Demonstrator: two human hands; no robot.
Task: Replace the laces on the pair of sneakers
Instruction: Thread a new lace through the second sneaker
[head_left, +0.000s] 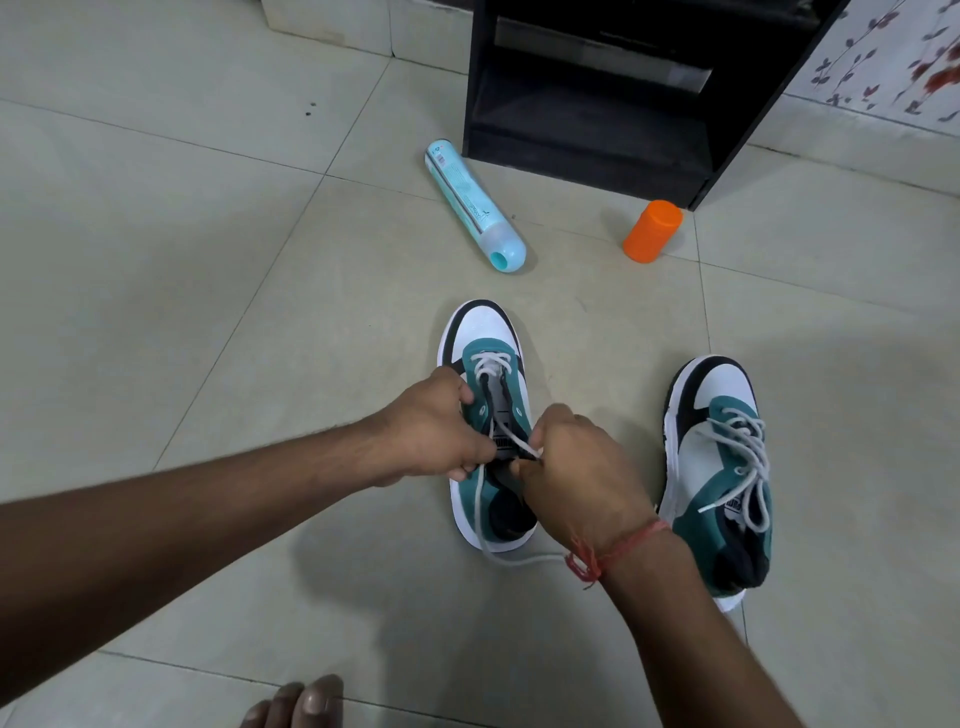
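Both sneakers stand on the floor (218, 291). The right sneaker (719, 467) is laced most of the way up, its ends loose and untied. The left sneaker (485, 415) has lace (511, 439) only through the toe-end eyelets — the rest looks unthreaded. The left hand (431, 426) grips its side; the right hand (576, 467) pinches the lace over the tongue. Roughly halfway, I judge.

From my remote seat, this looked like a room in a home. The floor (208, 260) was pale glazed tile with thin grout lines, a black shelf unit (597, 104) stood on it against a wall panel printed with flowers (883, 57), and a light-blue spray can (475, 205) lay near an orange container (653, 231). Bare toes (301, 704) showed at the bottom edge.
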